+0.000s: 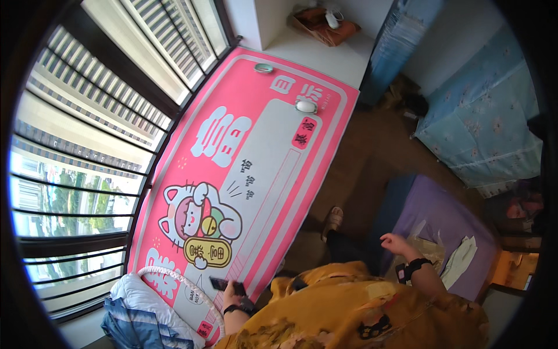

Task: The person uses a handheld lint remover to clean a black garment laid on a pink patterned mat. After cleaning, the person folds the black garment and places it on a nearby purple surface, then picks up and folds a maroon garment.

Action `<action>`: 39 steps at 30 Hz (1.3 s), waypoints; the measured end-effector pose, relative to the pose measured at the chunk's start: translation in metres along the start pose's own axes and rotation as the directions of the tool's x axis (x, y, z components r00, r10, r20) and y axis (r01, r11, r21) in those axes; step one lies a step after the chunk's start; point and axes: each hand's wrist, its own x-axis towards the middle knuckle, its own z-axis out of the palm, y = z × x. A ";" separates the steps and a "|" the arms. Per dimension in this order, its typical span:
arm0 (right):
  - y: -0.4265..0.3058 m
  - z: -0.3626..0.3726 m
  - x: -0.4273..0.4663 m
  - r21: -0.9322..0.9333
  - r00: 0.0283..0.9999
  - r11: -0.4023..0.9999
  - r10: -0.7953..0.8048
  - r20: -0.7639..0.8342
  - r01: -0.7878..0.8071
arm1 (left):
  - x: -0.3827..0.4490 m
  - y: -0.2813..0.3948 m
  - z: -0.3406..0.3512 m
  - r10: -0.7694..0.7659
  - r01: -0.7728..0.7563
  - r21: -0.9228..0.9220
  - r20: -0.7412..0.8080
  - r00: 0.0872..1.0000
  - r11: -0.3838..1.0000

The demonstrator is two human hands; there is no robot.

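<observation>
My left hand [232,297] holds a dark flat object [221,284], most likely a phone, above the near end of a pink printed mat [279,244]. The mat bears large writing and a cartoon cat figure. At its far end a white oval item [306,106] rests in a small dish. Further up the mat sits a small green dish [263,68]. My right hand [394,243] hangs in the air with loosely curled fingers and nothing visible in it. Behind it are a purple-covered surface [440,205] and a pale cloth or paper [462,257].
Barred windows [100,174] run along the left. White bedding [144,292] and a blue striped cloth [122,323] lie at lower left. A brown bag [320,28] rests on the far ledge. Blue floral fabric [479,118] hangs at right, over the brown floor [366,144].
</observation>
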 end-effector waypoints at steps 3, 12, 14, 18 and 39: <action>0.009 -0.066 0.019 0.060 0.998 0.997 0.051 0.028 -0.052 | 0.036 0.015 0.048 -0.333 0.320 -0.181 -0.042 0.942 0.930; 0.023 -0.264 0.110 -0.048 0.994 0.993 0.110 -0.019 -0.111 | 0.107 0.130 0.331 -0.118 0.182 0.177 -0.321 0.940 0.967; -0.002 -0.287 0.155 -0.172 0.986 0.974 -0.160 -0.048 0.150 | 0.139 0.142 0.368 -0.045 0.146 0.217 -0.413 0.910 0.965; -0.127 -0.315 0.220 -0.225 0.977 0.951 -0.213 0.017 0.211 | 0.161 0.171 0.442 -0.143 0.235 0.123 -0.504 0.852 0.964; -0.182 -0.410 0.330 -0.096 0.992 0.995 0.044 0.122 -0.032 | 0.146 0.360 0.723 0.609 -0.430 0.797 0.101 0.787 0.423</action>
